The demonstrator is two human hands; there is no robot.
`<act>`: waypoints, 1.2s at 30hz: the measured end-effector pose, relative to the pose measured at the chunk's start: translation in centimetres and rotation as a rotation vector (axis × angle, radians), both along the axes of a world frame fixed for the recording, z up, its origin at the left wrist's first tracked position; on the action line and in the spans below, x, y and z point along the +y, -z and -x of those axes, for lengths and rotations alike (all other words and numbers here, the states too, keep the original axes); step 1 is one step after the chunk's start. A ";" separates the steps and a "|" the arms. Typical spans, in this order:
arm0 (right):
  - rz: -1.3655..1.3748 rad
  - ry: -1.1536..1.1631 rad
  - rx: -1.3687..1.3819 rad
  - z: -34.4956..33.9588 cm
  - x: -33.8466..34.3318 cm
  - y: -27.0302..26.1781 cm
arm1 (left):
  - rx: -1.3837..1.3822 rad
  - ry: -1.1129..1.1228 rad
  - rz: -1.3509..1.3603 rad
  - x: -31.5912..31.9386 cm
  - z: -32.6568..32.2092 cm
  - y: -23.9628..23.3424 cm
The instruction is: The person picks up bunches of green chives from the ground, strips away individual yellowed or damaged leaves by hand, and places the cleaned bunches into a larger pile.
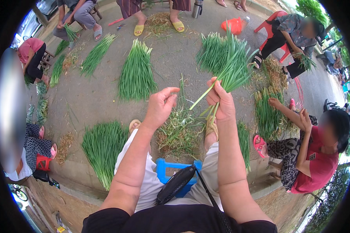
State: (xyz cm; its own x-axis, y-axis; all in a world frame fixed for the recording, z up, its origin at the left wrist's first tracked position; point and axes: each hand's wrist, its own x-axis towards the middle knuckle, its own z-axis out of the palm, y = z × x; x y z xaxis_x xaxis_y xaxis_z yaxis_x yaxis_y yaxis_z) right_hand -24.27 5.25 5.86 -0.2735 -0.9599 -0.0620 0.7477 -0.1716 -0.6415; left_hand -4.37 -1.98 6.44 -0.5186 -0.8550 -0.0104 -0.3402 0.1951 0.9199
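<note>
My right hand (pixel 222 100) is closed around the stalks of a small bunch of garlic chives (pixel 233 68), whose green leaves fan out away from me. One pale stalk sticks out to the left of the bunch. My left hand (pixel 163 106) is raised to the left of it, thumb and forefinger close together; whether anything thin is between them I cannot tell. Below my hands, between my feet, lies a heap of discarded leaves and dry trimmings (pixel 179 134). A large pile of chives (pixel 105 150) rests by my left leg, and a narrower pile (pixel 243 145) by my right leg.
Further chive piles lie ahead (pixel 137 71), at the upper right (pixel 211 54) and beside a person in red (pixel 318 163) on my right. A blue plastic stool (pixel 160 171) stands under me. Other seated people surround the pavement, with a red bag (pixel 232 25) and a steel flask (pixel 197 10) beyond.
</note>
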 end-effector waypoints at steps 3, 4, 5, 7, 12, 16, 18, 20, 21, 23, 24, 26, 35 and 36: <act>-0.014 0.009 0.007 -0.3 0.1 -0.1 | -0.123 0.032 0.133 -0.6 -0.7 0.9; -0.012 0.005 0.003 -0.3 0.1 -0.2 | -0.145 0.035 0.277 -0.9 -0.8 1.5; -0.010 0.002 -0.001 -0.4 0.0 -0.2 | -0.083 0.004 0.384 -1.0 -0.8 2.1; -0.001 0.001 -0.004 -0.4 0.0 0.0 | 0.045 -0.057 0.594 -1.1 -0.3 2.7; -0.017 0.007 0.026 -0.6 0.1 0.1 | 0.224 0.057 0.111 -1.0 -0.6 2.3; -0.069 -0.008 0.160 -1.7 0.1 -0.1 | 0.458 0.306 -0.530 0.5 -0.1 0.2; -0.132 -0.008 0.262 -2.9 0.1 -1.0 | 0.474 0.408 -0.601 1.1 0.4 0.3; -0.155 -0.065 0.311 -3.3 0.0 -0.9 | 0.529 0.452 -0.698 1.2 0.4 0.4; -0.166 -0.093 0.335 -3.5 0.0 -1.0 | 0.576 0.444 -0.759 1.2 0.4 0.7; -0.186 -0.104 0.350 -4.0 -0.1 -1.2 | 0.669 0.426 -0.882 1.2 0.5 1.1; -0.197 -0.108 0.358 -4.3 -0.1 -1.4 | 0.674 0.383 -0.876 1.2 0.6 1.1; -0.222 -0.110 0.379 -4.6 -0.3 -1.3 | 0.683 0.296 -0.863 1.3 1.0 1.0; -0.215 0.009 0.297 -4.6 -0.9 0.6 | 0.591 0.245 -0.772 1.0 1.6 1.7; -0.202 0.025 0.269 -4.4 -1.1 0.8 | 0.574 0.248 -0.769 1.0 1.6 1.6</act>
State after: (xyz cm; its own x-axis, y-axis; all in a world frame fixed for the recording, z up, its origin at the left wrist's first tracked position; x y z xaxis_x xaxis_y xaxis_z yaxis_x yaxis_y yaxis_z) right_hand -19.91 4.19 5.11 -0.3291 -0.9285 -0.1722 0.5438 -0.0372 -0.8384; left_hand -5.92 -0.94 4.80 -0.7821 -0.5875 -0.2078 0.1669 -0.5187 0.8385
